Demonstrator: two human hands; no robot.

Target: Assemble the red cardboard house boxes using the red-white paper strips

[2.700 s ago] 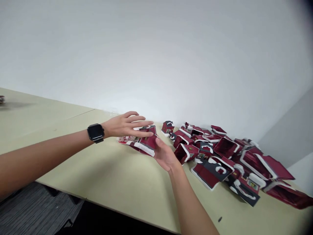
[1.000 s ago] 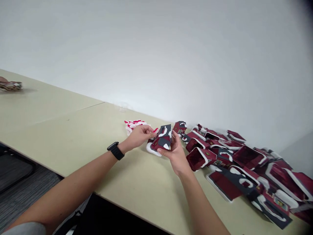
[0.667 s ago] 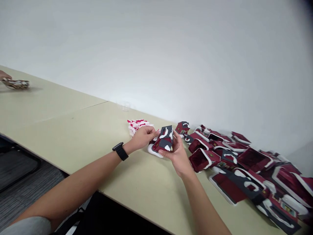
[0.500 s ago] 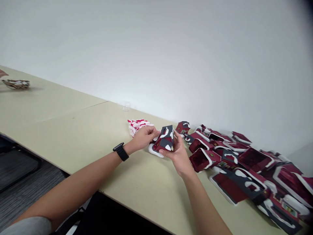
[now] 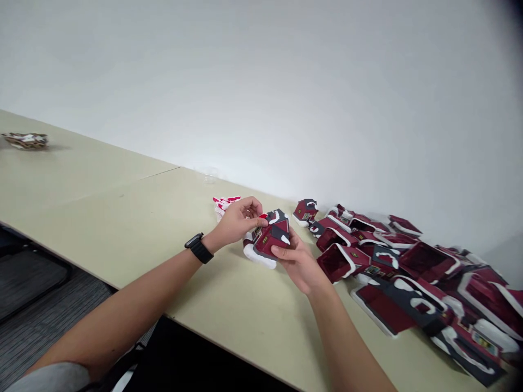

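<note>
I see a long pale desk (image 5: pixel 122 218) against a white wall. On the right side lies a big heap of red paper houses (image 5: pixel 408 272), most of them open or flat. One little finished house (image 5: pixel 306 210) stands at the near end of the heap. Behind my left hand there is a small stack of red and white paper pieces (image 5: pixel 224 202). Far off on the left lies another small bundle (image 5: pixel 25 140).

My left hand (image 5: pixel 239 220) and my right hand (image 5: pixel 296 261) both grip one small red house box (image 5: pixel 269 239), just above the desk. The left fingers pinch its top edge. The right fingers hold it from below.

A moment ago the box showed its dark roof with white snow. Now it is tipped lower, and I see more of its red side. I think I am still folding it into shape, so this box is not done yet.
</note>
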